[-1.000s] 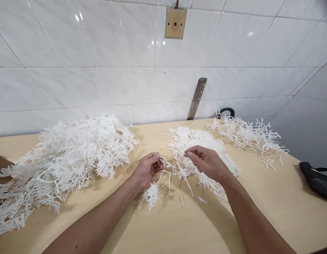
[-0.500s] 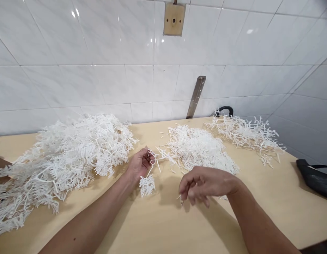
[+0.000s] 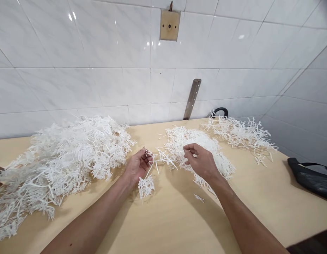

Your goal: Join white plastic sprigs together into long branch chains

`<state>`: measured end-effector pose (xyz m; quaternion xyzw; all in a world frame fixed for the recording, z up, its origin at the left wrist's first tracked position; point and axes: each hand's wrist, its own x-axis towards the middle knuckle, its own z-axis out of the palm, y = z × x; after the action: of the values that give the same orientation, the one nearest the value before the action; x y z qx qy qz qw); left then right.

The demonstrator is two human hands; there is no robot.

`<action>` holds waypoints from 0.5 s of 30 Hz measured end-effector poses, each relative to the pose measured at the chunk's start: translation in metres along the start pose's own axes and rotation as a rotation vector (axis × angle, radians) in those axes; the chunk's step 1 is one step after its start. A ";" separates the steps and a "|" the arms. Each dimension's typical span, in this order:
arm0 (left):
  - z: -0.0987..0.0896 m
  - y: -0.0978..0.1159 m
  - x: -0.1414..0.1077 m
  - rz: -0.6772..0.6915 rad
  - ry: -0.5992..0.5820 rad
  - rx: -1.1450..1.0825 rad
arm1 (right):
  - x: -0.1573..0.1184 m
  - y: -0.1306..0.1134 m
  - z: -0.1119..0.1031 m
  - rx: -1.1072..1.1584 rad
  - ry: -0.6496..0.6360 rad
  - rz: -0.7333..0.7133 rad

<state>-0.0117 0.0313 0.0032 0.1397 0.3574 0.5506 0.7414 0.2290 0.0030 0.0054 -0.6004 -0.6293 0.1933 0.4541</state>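
Near the middle, my left hand (image 3: 138, 165) is closed on a white branched plastic piece (image 3: 150, 165), whose feathery end hangs below the fingers. My right hand (image 3: 199, 158) is over the front part of the middle pile of small white pieces (image 3: 208, 143); its thumb and fingers are curled toward each other, and whether anything is between them is too small to tell. A large heap of white branched pieces (image 3: 81, 151) lies to the left of my left hand. One small white bit (image 3: 199, 198) rests on the table below my right hand.
Bare white stems (image 3: 242, 132) lie at the back right, beside a black curved handle (image 3: 220, 111). A metal ruler-like strip (image 3: 192, 99) leans on the tiled wall. A black object (image 3: 311, 178) sits at the table's right. A brown arm shows at the left edge.
My right hand has moved up and away over the middle pile, leaving a small white bit on the table. My left hand still holds its piece. The view has shifted slightly.
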 end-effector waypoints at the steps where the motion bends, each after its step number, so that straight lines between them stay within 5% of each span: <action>1: 0.000 0.000 0.000 0.000 -0.012 0.000 | -0.002 -0.003 0.001 0.031 -0.009 -0.012; 8: 0.001 -0.008 -0.001 -0.026 -0.029 0.009 | -0.016 -0.015 0.012 -0.022 -0.346 -0.310; 15: 0.000 -0.015 -0.004 0.003 -0.113 0.077 | -0.015 -0.022 0.020 -0.060 -0.281 -0.310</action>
<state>-0.0017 0.0228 -0.0043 0.1997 0.3356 0.5285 0.7538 0.1984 -0.0095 0.0072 -0.4767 -0.7769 0.1840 0.3679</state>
